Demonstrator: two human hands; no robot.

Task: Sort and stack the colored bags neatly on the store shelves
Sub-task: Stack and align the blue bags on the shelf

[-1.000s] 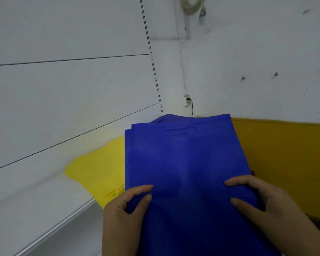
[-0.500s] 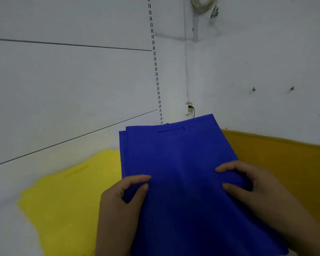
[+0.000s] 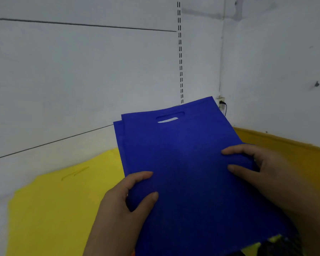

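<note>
Head view: your left hand (image 3: 118, 206) and right hand (image 3: 262, 167) pinch the blue bags (image 3: 183, 163) between curled fingers above yellow bags (image 3: 59, 200); uneven release could fan the misaligned edges.

The left hand (image 3: 126, 206) reaches in from the lower edge, its thumb and forefinger curled over the left edge of the blue bags (image 3: 183, 163), pinching them. The right hand (image 3: 266, 172) comes from the right, thumb and forefinger curled over the bags' right edge, gripping there.
</note>
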